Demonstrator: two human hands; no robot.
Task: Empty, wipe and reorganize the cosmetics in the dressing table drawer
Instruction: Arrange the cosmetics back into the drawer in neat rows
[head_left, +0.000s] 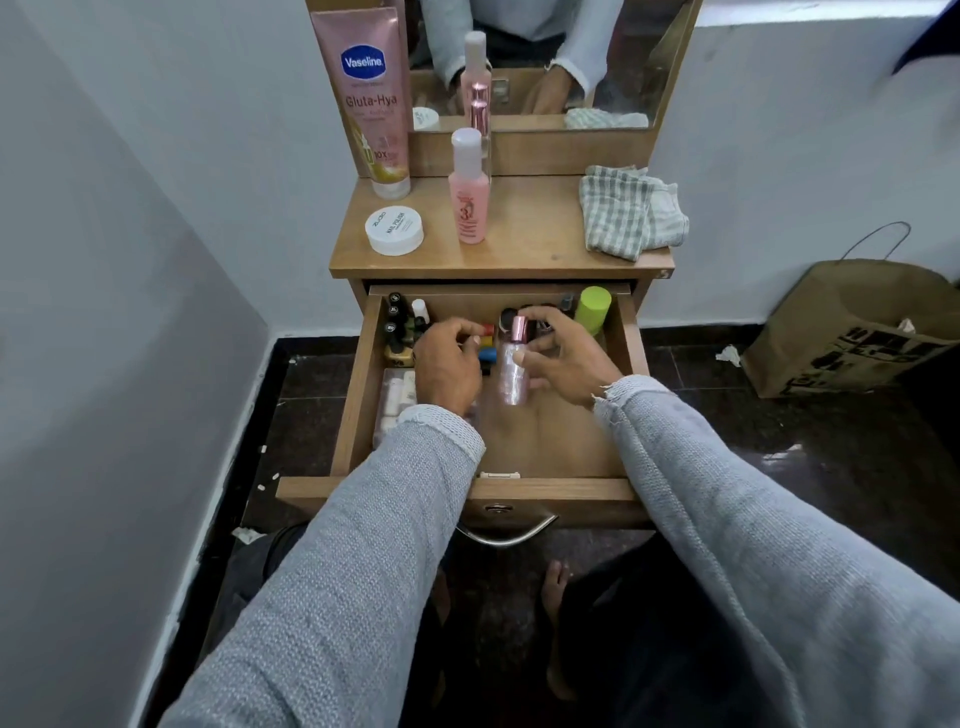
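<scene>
The wooden drawer (550, 491) of the dressing table stands pulled out. Both my hands reach into it. My right hand (566, 358) grips a clear pink bottle (511, 376) with a rose-gold cap, held upright near the drawer's middle. My left hand (447, 364) curls its fingers over small coloured items (485, 343), red, yellow and blue; which one it holds I cannot tell. Dark nail polish bottles (397, 325) stand at the drawer's back left, a lime-green container (592, 310) at the back right. A clear pouch (397, 397) of small tubes lies at the left side.
On the tabletop stand a Vaseline tube (371, 98), a white jar (394, 231), a pink bottle (469, 192), a tall bottle (480, 119) behind it and a checked cloth (631, 213). A mirror (597, 62) rises behind. A brown paper bag (852, 332) sits on the floor, right.
</scene>
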